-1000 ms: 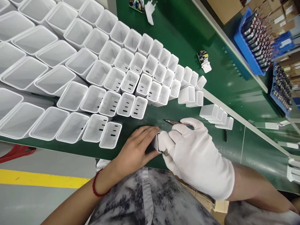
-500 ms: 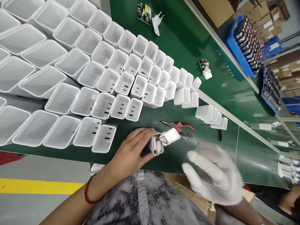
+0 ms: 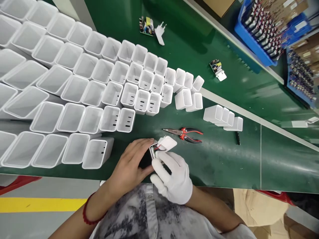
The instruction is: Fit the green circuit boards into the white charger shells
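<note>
My bare left hand (image 3: 131, 162) is wrapped round a small white plastic case (image 3: 151, 153), its open end facing right. A circuit board with red and black wires shows in the opening. A white end cap (image 3: 168, 142) hangs beside that opening by the wires. My right hand (image 3: 175, 179), in a white glove, has its fingers bent and pressed at the rim of the case, just below the cap. Its fingertips hide part of the opening. Just beyond lie long-nose pliers (image 3: 183, 132) with red and black handles, touched by neither hand.
Rows of open white cases (image 3: 92, 116) fill the left of the green bench (image 3: 224, 159). More cases (image 3: 213, 113) lie at the right. Circuit boards (image 3: 147, 26) with white plug parts lie farther back. A blue bin (image 3: 240, 30) of wired parts stands beyond.
My gloved right hand has moved left from beside the case to its open end. My left hand still holds the case. The whole view has shifted a little.
</note>
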{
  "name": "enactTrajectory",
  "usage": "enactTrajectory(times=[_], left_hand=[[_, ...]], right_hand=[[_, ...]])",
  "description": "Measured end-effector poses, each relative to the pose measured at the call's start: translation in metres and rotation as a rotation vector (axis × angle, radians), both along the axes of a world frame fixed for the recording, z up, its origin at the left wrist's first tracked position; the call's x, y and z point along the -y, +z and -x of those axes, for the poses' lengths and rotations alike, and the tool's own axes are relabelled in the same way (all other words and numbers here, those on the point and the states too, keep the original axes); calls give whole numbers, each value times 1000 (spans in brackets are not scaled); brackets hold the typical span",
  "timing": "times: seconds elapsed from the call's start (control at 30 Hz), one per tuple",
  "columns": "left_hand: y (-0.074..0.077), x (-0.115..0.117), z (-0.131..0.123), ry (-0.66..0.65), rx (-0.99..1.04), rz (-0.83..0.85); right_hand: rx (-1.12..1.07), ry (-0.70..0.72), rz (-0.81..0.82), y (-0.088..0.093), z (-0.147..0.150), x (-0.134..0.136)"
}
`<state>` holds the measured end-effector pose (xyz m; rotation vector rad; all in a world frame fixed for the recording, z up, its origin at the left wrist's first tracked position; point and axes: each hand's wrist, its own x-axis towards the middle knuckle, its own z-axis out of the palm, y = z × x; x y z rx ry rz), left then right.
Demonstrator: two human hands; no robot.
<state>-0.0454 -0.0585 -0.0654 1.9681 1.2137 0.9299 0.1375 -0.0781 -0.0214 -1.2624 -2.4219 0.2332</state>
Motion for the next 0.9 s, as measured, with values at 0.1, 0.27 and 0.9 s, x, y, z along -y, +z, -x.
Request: enactTrajectory(times=[0.1, 0.27, 0.9], left_hand=[[0, 0, -2, 36, -14, -38], [2, 9, -10, 104, -68, -88], [17, 3, -13, 7, 20, 112]], right_hand=[[45, -22, 3, -9, 4, 0], [-155, -89, -66, -15, 0, 8], [-1060, -419, 703, -24, 7, 0]])
